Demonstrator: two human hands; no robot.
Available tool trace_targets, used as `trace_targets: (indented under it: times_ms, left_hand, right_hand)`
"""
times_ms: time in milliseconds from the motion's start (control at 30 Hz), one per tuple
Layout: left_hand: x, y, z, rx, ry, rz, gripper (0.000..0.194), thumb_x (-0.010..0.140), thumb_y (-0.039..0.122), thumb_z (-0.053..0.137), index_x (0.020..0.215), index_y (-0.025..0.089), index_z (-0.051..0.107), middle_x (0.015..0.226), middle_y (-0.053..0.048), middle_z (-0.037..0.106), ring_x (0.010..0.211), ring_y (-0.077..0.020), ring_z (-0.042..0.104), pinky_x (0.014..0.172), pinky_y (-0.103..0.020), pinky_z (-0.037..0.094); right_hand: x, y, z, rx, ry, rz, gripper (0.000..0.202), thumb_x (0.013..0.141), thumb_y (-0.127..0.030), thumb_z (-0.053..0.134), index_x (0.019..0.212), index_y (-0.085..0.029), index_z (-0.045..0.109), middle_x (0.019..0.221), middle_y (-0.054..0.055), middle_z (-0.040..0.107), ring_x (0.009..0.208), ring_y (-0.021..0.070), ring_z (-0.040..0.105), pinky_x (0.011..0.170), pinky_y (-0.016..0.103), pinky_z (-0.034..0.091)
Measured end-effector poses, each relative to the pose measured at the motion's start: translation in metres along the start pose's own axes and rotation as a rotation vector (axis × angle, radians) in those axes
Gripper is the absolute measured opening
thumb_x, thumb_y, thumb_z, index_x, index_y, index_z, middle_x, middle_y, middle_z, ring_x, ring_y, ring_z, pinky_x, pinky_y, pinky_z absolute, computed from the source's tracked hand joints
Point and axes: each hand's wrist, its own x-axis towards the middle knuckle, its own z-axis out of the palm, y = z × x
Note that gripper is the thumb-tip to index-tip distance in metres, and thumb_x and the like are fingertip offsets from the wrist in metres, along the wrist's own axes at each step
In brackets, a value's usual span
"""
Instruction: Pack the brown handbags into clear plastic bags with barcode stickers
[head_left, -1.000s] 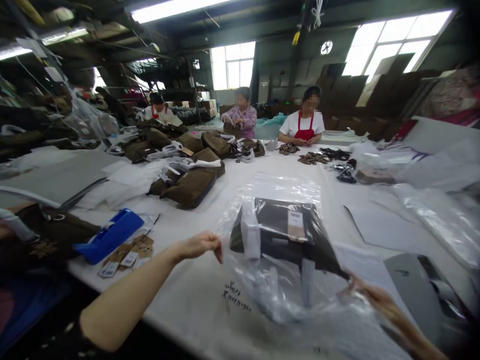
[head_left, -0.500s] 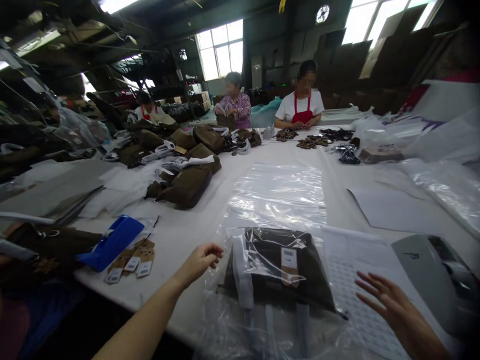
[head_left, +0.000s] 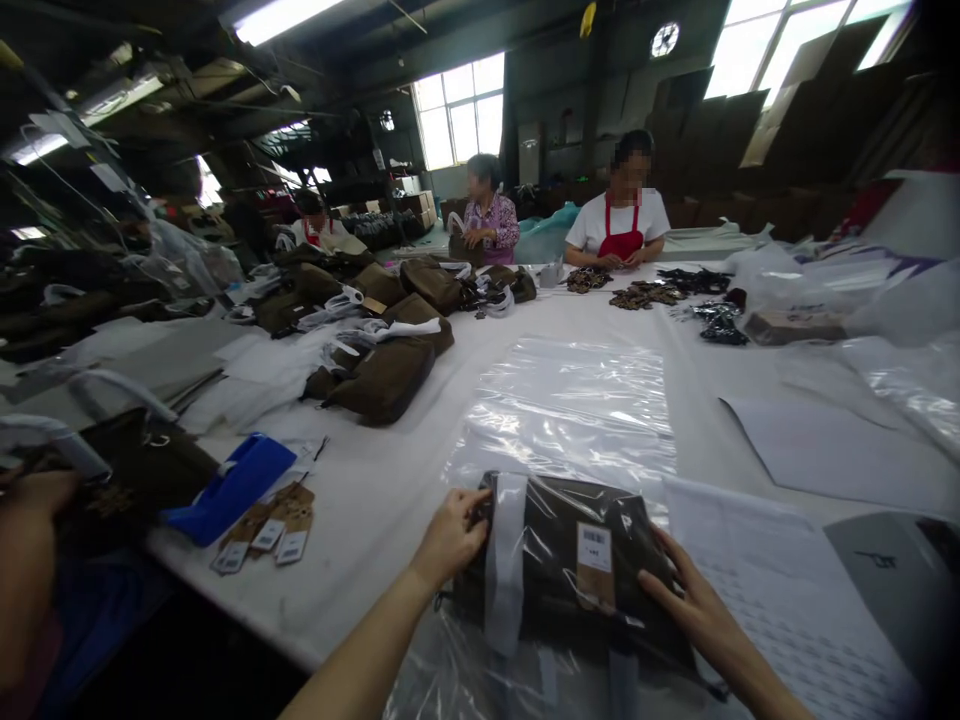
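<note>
Settling on the tagged dark-brown handbag [head_left: 551,545] after hovering apart a moment ago, the half-curled left hand [head_left: 452,535] touches its upper left corner, pinch unclear, and the spread right hand [head_left: 694,605] its right edge, seemingly steadying it in clear plastic [head_left: 442,670] on the white table [head_left: 367,520]

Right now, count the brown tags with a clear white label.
4: one tag lies on the dark bag up front; the other three tags are bunched beside the blue object at left. More may be hidden underneath.
</note>
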Motion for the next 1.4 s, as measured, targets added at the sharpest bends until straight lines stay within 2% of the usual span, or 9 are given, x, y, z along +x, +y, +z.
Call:
trace_targets:
  times_ms: [200,367,500,700,933,1067,1133,1267,1400]
  left_hand:
    - [-0.003,-0.022,0.008,0.142,0.420,-0.001,0.041,0.082,0.020,0.045,0.122,0.016,0.051,0.133,-0.014,0.042,0.130,-0.0292,0.031,0.108,-0.052,0.022]
    - [-0.002,-0.010,0.011,0.004,0.064,0.038,0.042,0.085,0.034,0.049,0.126,0.023,0.051,0.138,-0.009,0.044,0.132,-0.0270,0.032,0.111,-0.046,0.015]
    - [-0.002,0.008,0.011,-0.014,0.159,0.010,0.052,0.089,0.038,0.039,0.138,0.021,0.035,0.150,-0.008,0.024,0.140,-0.0247,0.008,0.113,-0.046,0.002]
    - [-0.004,0.014,0.032,0.082,-0.258,0.292,0.055,0.083,0.047,0.052,0.135,0.032,0.041,0.150,-0.002,0.023,0.138,-0.0302,0.014,0.112,-0.051,-0.001]
    - [-0.008,0.075,0.029,-0.113,-0.090,0.231,0.039,0.086,0.042,0.047,0.121,0.026,0.051,0.138,-0.005,0.042,0.131,-0.0266,0.031,0.112,-0.043,0.019]
    - [0.011,0.159,0.103,-0.675,-0.550,-0.163,0.034,0.079,0.036,0.060,0.109,0.020,0.058,0.113,-0.007,0.061,0.110,-0.0257,0.053,0.098,-0.035,0.039]
    - [0.029,0.183,0.163,-0.809,-0.486,-0.400,0.034,0.076,0.020,0.064,0.109,0.017,0.057,0.115,-0.008,0.059,0.110,-0.0209,0.053,0.095,-0.027,0.040]
    - [0.064,0.183,0.263,-0.599,-0.406,-0.717,0.028,0.080,0.018,0.060,0.107,0.013,0.054,0.112,-0.010,0.057,0.099,-0.0194,0.057,0.083,-0.032,0.047]
    - [0.077,0.165,0.300,-0.505,-0.519,-0.799,0.022,0.087,0.029,0.055,0.102,0.013,0.057,0.099,-0.005,0.060,0.082,-0.0153,0.059,0.070,-0.033,0.052]
  right_hand:
    - [-0.002,0.011,0.005,-0.298,0.233,-0.103,0.078,0.079,-0.059,0.047,0.142,-0.022,0.019,0.145,0.013,0.028,0.127,0.0325,0.037,0.105,0.050,0.032]
    - [-0.007,0.010,0.022,-0.676,0.261,-0.467,0.061,0.087,-0.048,0.039,0.142,-0.026,0.024,0.151,0.004,0.014,0.136,0.0307,0.016,0.110,0.054,0.016]
    - [-0.003,0.021,0.031,-0.662,0.194,-0.429,0.058,0.090,-0.044,0.035,0.144,-0.029,0.017,0.152,0.003,0.007,0.137,0.0307,0.015,0.109,0.058,0.018]
    - [-0.007,0.012,0.034,-0.639,0.204,-0.416,0.058,0.091,-0.040,0.038,0.143,-0.031,0.017,0.152,0.003,0.007,0.137,0.0300,0.015,0.108,0.058,0.021]
    - [-0.071,0.031,-0.029,-0.565,0.632,-0.473,0.041,0.090,-0.027,0.043,0.130,-0.028,0.035,0.137,0.008,0.040,0.126,0.0248,0.039,0.100,0.048,0.040]
    - [-0.100,0.082,-0.079,-0.552,0.797,-0.197,0.035,0.090,-0.034,0.041,0.123,-0.025,0.041,0.132,0.010,0.043,0.123,0.0277,0.041,0.083,0.044,0.053]
    - [-0.102,0.103,-0.091,-0.524,0.792,-0.116,0.037,0.089,-0.038,0.040,0.123,-0.023,0.042,0.133,0.010,0.043,0.123,0.0291,0.041,0.079,0.043,0.054]
    - [-0.097,0.122,-0.093,-0.439,0.809,-0.069,0.040,0.088,-0.039,0.041,0.123,-0.021,0.043,0.131,0.010,0.046,0.122,0.0287,0.043,0.081,0.043,0.054]
    - [-0.100,0.117,-0.095,-0.348,0.821,-0.048,0.035,0.087,-0.037,0.043,0.118,-0.021,0.049,0.129,0.009,0.049,0.120,0.0263,0.046,0.076,0.037,0.056]
